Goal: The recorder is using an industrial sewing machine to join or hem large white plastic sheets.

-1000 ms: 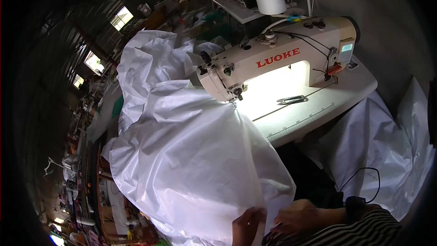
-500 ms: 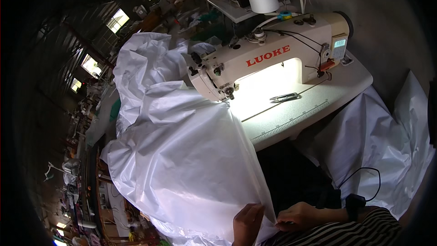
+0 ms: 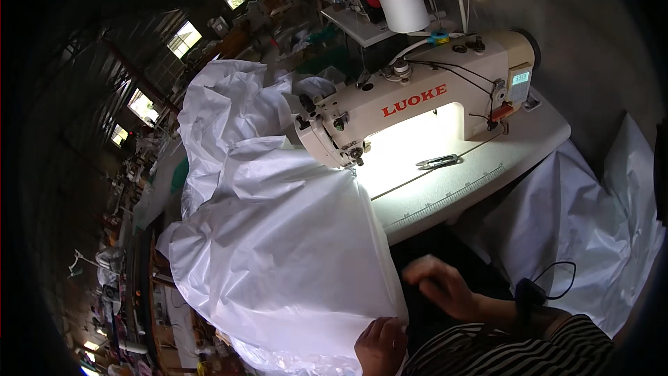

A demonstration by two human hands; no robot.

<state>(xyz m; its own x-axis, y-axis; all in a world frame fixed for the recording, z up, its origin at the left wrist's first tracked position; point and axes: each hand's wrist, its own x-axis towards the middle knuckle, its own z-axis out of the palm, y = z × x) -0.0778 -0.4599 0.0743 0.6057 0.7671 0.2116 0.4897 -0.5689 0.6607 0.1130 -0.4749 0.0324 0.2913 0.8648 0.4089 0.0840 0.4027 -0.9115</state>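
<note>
A large sheet of shiny white material (image 3: 299, 237) spreads over the left of the sewing machine (image 3: 403, 108), its right edge running from under the needle area toward me. At the near end of that edge, my left hand (image 3: 381, 342) is closed on the sheet, fingers curled over its border. My right hand (image 3: 442, 287) is in the air just right of the edge, apart from it. Motion blurs its bent fingers, so whether they pinch anything does not show. The needle and presser foot (image 3: 353, 171) are partly hidden by the machine's head.
Thread snips (image 3: 439, 161) lie on the lit machine bed (image 3: 445, 191). A white thread cone (image 3: 405, 10) stands behind the machine. More white sheeting (image 3: 557, 216) hangs at the right, beside a dark cable loop (image 3: 562, 282). A cluttered workshop stretches away on the left.
My right hand has let go of the sheet's edge and moved up and away from my left hand. The left hand keeps its hold. The whole view has shifted slightly.
</note>
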